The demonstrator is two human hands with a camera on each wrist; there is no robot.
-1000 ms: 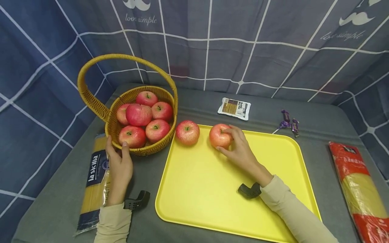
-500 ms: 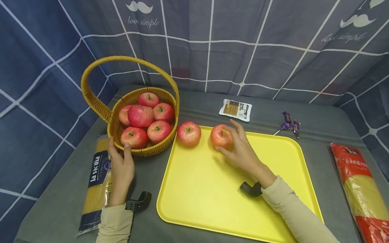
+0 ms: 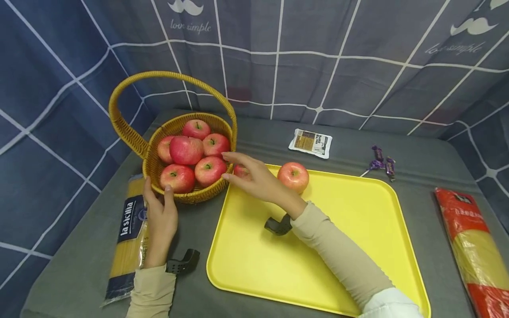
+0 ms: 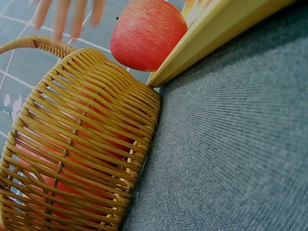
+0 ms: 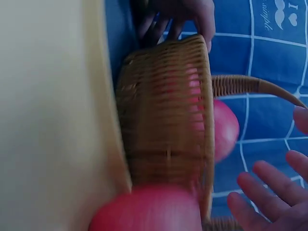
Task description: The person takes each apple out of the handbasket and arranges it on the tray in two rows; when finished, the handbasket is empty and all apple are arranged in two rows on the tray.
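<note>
My left hand (image 3: 162,223) holds the near rim of a yellow woven basket (image 3: 203,194), its thumb at the rim beside an apple. Several red apples (image 3: 186,150) lie inside, one of them on top of the others. My right hand (image 3: 260,179), fingers spread and holding nothing, hovers by the basket's right rim; the right wrist view shows the spread fingers (image 5: 269,185). Beneath it an apple (image 3: 241,171) at the tray's back left corner is partly hidden; it stands beside the basket in the left wrist view. Another apple (image 3: 293,176) sits at the tray's back edge.
The yellow tray (image 3: 254,260) lies right of the basket. A spaghetti pack (image 3: 126,243) lies at the left, and a red noodle pack (image 3: 473,247) at the far right. Behind the tray are a white sachet (image 3: 311,143) and purple-wrapped sweets (image 3: 383,163). The basket's tall handle (image 3: 172,74) arches up.
My right hand has left the apple at the tray's back edge and moved left, over the corner apple to the basket's rim. The left hand stays at the basket.
</note>
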